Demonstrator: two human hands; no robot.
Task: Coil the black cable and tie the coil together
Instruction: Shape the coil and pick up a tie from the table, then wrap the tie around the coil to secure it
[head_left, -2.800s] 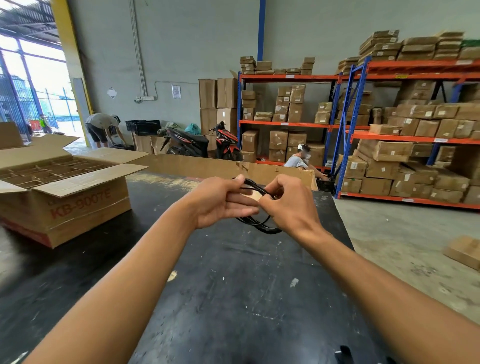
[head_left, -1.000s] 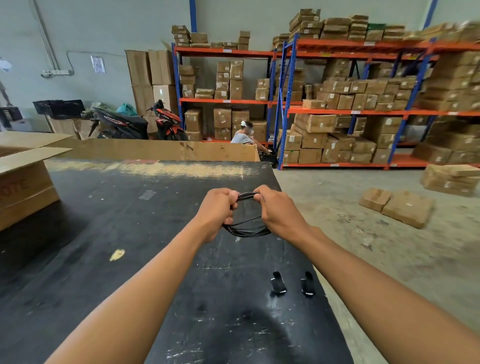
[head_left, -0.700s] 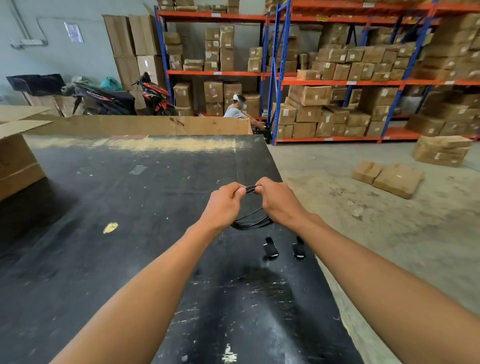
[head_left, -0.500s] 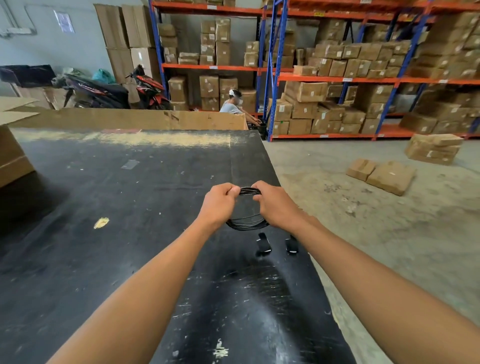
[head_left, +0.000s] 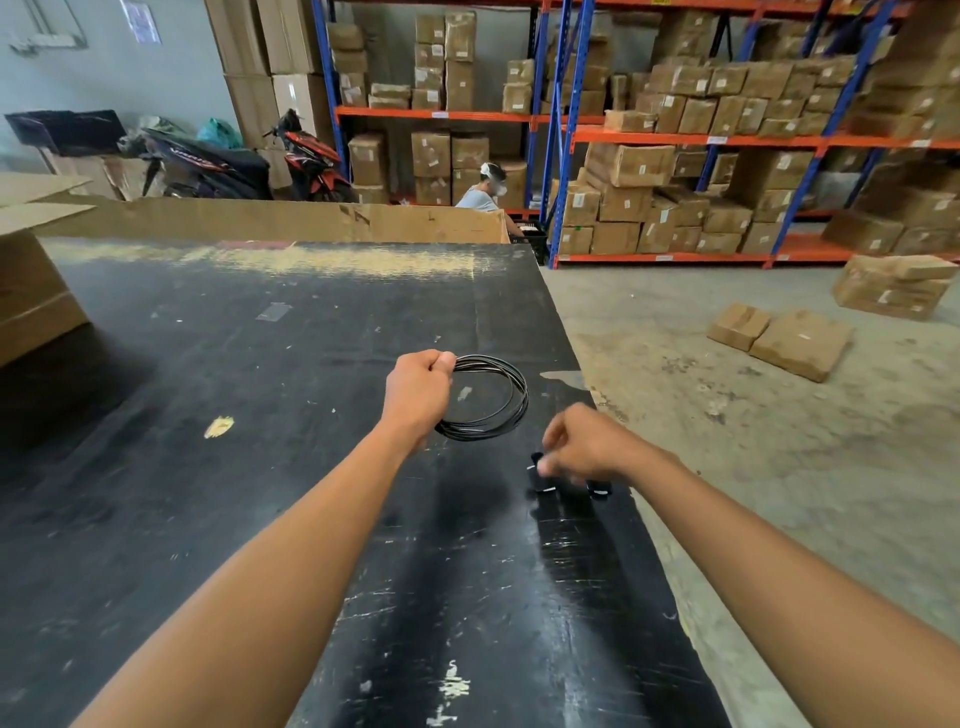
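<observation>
The black cable (head_left: 511, 395) is wound into a round coil of several loops, held just above the black table (head_left: 260, 467). My left hand (head_left: 418, 392) is shut on the coil's left side. My right hand (head_left: 587, 447) is off the coil, lower and to the right, blurred, with its fingers reaching down over two small black pieces (head_left: 543, 480) that lie on the table near its right edge. Whether the fingers touch them, I cannot tell.
An open cardboard box (head_left: 31, 280) stands at the table's left. A cardboard sheet (head_left: 291, 221) lines the far edge. The table's right edge (head_left: 639, 514) drops to a concrete floor with loose boxes (head_left: 779, 340). Shelving full of boxes, motorbikes and a seated person (head_left: 480, 187) lie beyond.
My right hand has let go of the coil and dropped to the two black pieces on the table. The left hand now holds the coil alone, and it has opened into a full ring.
</observation>
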